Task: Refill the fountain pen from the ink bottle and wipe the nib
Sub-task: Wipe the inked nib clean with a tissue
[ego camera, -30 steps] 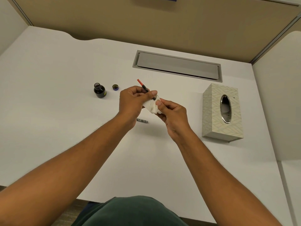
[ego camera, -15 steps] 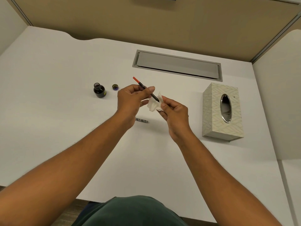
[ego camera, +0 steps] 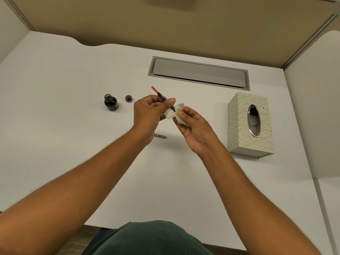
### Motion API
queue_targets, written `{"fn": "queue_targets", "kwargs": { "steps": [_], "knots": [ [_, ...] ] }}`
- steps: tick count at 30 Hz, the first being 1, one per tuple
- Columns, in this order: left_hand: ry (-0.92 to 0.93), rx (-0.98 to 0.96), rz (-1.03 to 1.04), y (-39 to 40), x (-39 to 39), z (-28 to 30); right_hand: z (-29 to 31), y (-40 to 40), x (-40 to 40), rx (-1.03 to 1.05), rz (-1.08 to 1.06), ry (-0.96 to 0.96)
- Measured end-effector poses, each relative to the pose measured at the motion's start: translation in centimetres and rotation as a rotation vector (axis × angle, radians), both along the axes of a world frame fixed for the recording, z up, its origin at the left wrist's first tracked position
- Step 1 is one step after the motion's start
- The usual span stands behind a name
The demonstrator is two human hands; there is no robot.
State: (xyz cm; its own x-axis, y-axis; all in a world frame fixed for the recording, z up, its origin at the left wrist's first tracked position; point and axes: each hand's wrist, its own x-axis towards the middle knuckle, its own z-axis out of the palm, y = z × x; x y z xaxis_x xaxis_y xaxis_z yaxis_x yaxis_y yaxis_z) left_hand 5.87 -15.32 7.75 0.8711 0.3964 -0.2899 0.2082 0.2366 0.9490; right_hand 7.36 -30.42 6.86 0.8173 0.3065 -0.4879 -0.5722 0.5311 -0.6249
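On our desk [ego camera: 73,144]: bottle [ego camera: 110,102] left, its cap [ego camera: 129,98] just right of it; tissue box [ego camera: 249,124] far right; hatch [ego camera: 198,73] behind.

1. We see a smooth, matt white desk [ego camera: 73,144].
2. The ink bottle [ego camera: 110,103] looks like glossy dark glass to us, its cap [ego camera: 129,98] like plastic.
3. The tissue [ego camera: 173,113] is soft, crumpled white paper.
4. The pen [ego camera: 160,95] looks like smooth plastic, black with an orange end.
5. The tissue box [ego camera: 239,126] has a matt patterned skin and a shiny metal ring.
6. The grey hatch [ego camera: 198,72] by the desk's far edge looks matt, the wall behind it like cloth.
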Motion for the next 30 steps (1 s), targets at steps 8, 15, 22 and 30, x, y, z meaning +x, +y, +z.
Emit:
{"fn": "queue_targets", "kwargs": {
  "steps": [8, 15, 22, 30],
  "knots": [
    [-0.026, 0.032, 0.058, -0.65, -0.13, -0.52, -0.05, 0.28, -0.20, -0.138, -0.062, -0.047],
    [-0.080, 0.060, -0.034, -0.38, -0.12, -0.09, 0.30, 0.16, 0.32, 0.003, -0.047, 0.120],
    [-0.036, -0.010, 0.038, -0.26, 0.14, 0.30, 0.77, 0.24, -0.01, -0.209, -0.043, -0.138],
    [-0.048, -0.024, 0.017, -0.15, 0.15, 0.28, 0.44, 0.00, 0.48, -0.071, -0.011, 0.000]
  ]
}}
